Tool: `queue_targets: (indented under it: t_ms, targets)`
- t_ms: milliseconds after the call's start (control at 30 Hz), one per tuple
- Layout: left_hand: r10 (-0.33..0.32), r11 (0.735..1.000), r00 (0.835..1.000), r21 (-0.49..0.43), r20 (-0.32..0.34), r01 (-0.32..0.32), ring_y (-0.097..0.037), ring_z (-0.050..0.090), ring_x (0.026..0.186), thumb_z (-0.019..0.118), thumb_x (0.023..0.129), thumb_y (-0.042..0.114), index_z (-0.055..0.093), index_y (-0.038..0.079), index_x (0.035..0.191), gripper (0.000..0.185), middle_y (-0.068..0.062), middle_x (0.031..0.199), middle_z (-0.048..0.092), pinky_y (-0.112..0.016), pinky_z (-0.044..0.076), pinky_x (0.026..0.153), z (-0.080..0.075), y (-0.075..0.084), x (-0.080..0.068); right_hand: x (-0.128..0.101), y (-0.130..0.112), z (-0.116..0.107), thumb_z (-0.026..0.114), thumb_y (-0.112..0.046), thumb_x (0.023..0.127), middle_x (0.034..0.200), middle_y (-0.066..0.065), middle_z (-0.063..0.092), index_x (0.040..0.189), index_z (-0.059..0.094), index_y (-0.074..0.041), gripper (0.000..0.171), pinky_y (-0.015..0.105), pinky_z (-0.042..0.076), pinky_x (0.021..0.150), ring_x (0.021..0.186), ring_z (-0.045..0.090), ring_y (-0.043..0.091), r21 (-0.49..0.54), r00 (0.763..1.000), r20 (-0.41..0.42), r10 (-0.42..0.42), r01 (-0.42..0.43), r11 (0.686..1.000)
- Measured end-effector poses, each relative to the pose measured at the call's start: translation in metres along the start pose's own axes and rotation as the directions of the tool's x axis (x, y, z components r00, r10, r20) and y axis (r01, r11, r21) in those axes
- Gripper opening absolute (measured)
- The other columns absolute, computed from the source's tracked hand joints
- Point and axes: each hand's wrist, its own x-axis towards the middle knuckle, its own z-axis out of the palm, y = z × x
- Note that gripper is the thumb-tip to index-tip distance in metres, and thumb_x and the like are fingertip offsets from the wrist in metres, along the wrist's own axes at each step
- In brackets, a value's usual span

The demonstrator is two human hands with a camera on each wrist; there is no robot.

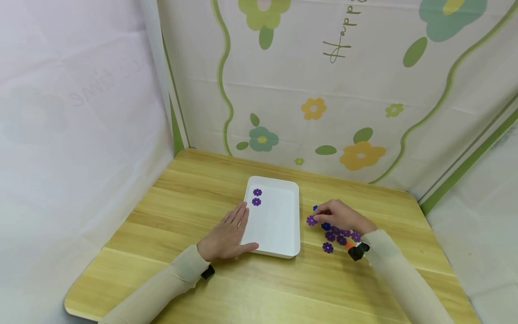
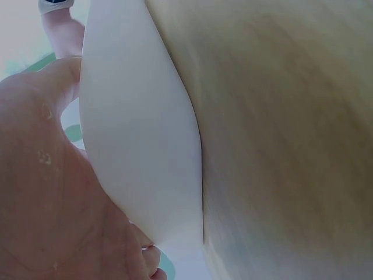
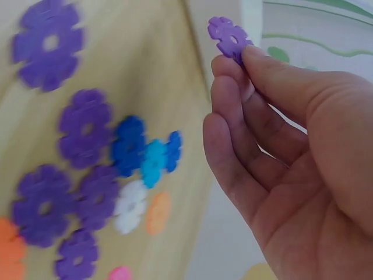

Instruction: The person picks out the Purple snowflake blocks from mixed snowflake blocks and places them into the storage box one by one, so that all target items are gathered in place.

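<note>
My right hand [image 1: 339, 215] pinches a purple snowflake disc [image 3: 229, 36] between thumb and fingertips, just right of the white tray [image 1: 294, 216]. Below and beside that hand lies a loose group of discs on the table, several of them purple [image 1: 330, 236], with a dark blue one [image 1: 326, 226] among them. Against the tray's near left corner rests my left hand [image 1: 226, 234], fingers straight along the side and thumb over the near rim. Inside the tray, at its far left, two purple discs [image 1: 256, 202] lie one above the other.
The right wrist view also shows a light blue disc [image 3: 154, 163], a white disc [image 3: 130, 206], an orange disc [image 3: 158, 213] and part of a pink one [image 3: 120, 273]. Wooden tabletop [image 1: 162, 216] surrounds the tray. A flower-printed cloth [image 1: 283, 81] hangs behind the table.
</note>
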Motion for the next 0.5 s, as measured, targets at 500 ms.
queue_targets:
  t_ms: [500]
  targets:
    - [-0.025,0.999,1.000,0.021,0.012,0.024,-0.040,0.008,0.166,0.038,0.101,0.078,0.015,-0.006,0.166,0.109,-0.024,0.177,0.007,-0.053,0.020,0.134,-0.001,0.003,0.001,0.059,-0.060,-0.005,0.063,-0.024,0.107,0.103,-0.005,0.081,0.115,0.082,-0.018,0.021,0.027,0.060,0.077,0.089,0.074,0.024,0.022,0.988,0.106,-0.112,0.110,0.994]
